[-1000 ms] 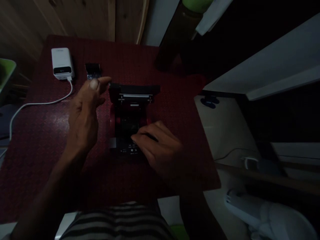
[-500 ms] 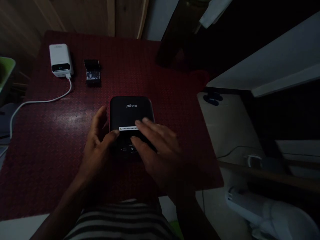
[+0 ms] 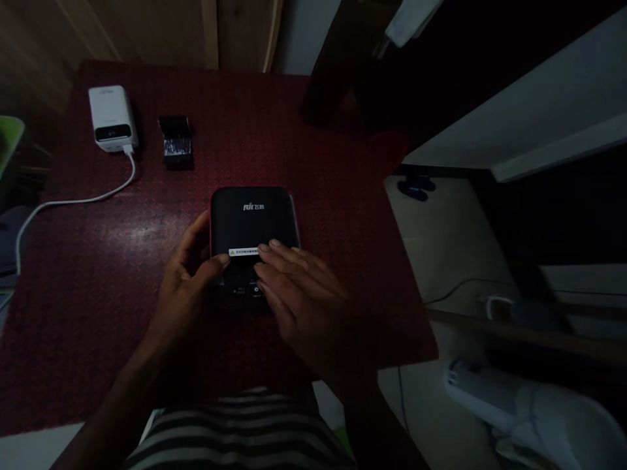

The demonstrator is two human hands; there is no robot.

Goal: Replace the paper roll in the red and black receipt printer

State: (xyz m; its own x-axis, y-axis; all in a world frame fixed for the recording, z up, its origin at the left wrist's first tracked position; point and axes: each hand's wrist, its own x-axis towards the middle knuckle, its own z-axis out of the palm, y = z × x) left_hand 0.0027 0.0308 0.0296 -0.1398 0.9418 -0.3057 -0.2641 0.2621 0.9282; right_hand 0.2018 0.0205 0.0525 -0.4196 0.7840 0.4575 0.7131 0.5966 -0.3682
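A small black and red receipt printer (image 3: pixel 253 225) sits on the red table with its lid down. White lettering and a warning strip show on the lid, and a button panel lies at the front. My left hand (image 3: pixel 186 281) grips its left side, thumb on the lid's front corner and fingers along the side wall. My right hand (image 3: pixel 306 294) rests with stretched fingers on the lid's front right edge and over the panel, covering part of both.
Behind to the left lie a white power bank (image 3: pixel 112 117) with a white cable (image 3: pixel 88 200) and a small dark roll (image 3: pixel 175 140) with a shiny strip. A dark tall object (image 3: pixel 328 78) stands at the back right. Slippers (image 3: pixel 414 189) lie on the floor.
The printer's raised lid has come down and is now closed. My left hand moved from beside the lid down to the printer's left side; my right fingers moved onto the lid's front edge.
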